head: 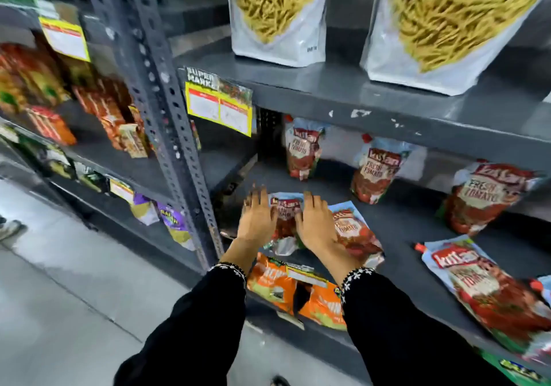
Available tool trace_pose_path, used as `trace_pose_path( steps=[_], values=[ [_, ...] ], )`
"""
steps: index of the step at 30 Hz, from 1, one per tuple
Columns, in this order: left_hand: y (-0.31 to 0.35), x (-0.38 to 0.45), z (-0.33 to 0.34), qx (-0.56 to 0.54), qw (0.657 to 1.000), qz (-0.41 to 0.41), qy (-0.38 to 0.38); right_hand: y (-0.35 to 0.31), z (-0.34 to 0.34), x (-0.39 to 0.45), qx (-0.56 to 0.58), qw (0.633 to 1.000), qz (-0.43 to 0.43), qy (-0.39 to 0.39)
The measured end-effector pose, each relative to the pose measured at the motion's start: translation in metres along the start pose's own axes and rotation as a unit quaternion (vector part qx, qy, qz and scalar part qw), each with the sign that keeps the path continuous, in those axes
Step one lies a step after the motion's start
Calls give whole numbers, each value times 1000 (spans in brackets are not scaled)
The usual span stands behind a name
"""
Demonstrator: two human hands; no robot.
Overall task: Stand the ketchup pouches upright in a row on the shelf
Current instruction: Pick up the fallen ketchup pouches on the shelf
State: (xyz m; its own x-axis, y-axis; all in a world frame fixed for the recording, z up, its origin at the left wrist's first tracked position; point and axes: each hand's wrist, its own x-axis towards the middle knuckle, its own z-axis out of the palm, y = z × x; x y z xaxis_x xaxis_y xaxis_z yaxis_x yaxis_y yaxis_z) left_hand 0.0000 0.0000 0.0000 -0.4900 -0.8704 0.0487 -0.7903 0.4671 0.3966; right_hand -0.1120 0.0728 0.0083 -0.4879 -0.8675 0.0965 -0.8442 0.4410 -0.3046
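Nearest, orange bags (274,284) are sitting on the lower shelf behind a yellow tag (307,276) too blurred to read. Above them, on the grey shelf (396,224), both hands are pressing on one flat pouch (284,218): the left hand (256,221) is lying along its left edge and the right hand (316,224) along its right, fingers (310,203) stretched out flat, not clenched; whether they are gripping it cannot be told. A second pouch (354,230) is lying flat just beside the right hand, reading "FRESH TOMATO". A third (492,293) is lying flat at the front edge far right, its red cap (419,247) pointing left. Each is pale blue on top with red tomato print below and a red "kissan" banner. Bare shelf is showing between the flat pouches and the back. Further in, three pouches are standing upright, well apart: left (302,150), middle (375,170), right (489,194). A tag (219,105) reading "SUPER MARKET" is hanging from the upper shelf, where two noodle bags (280,15) are standing.
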Motion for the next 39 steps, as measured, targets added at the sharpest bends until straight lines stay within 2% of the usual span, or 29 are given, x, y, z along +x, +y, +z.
trace_pose_path(
  steps=[3,8,14,17,19,21,25,28,32,35,37,39],
  values=[
    [3,9,8,-71,993,-80,-56,-4,9,6,73,991,95,-58],
    [6,27,9,-175,954,-225,-96,-10,6,18,201,945,227,-124],
    [-9,44,13,-337,881,-307,-124,-10,9,27,407,834,353,-118],
    [-17,57,8,-408,857,-284,-137,-14,7,27,467,790,384,-101],
    [-20,67,-2,-406,871,-241,-138,-21,6,28,488,787,369,-80],
    [-20,76,-15,-395,888,-202,-118,-33,3,28,523,784,333,-28],
    [-23,84,-28,-413,898,-118,-91,-44,3,30,534,794,278,82],
    [-32,75,-20,-410,902,-72,-112,-43,14,26,495,821,265,103],
    [-36,65,-14,-387,914,-43,-111,-38,22,19,455,837,280,116],
    [-32,54,-13,-373,920,-63,-100,-34,18,15,440,846,281,112],
    [-28,39,-10,-356,926,-111,-55,-27,13,9,417,855,283,122],
    [-18,22,-6,-365,915,-170,-33,-19,6,-2,390,863,289,139]
  ],
)
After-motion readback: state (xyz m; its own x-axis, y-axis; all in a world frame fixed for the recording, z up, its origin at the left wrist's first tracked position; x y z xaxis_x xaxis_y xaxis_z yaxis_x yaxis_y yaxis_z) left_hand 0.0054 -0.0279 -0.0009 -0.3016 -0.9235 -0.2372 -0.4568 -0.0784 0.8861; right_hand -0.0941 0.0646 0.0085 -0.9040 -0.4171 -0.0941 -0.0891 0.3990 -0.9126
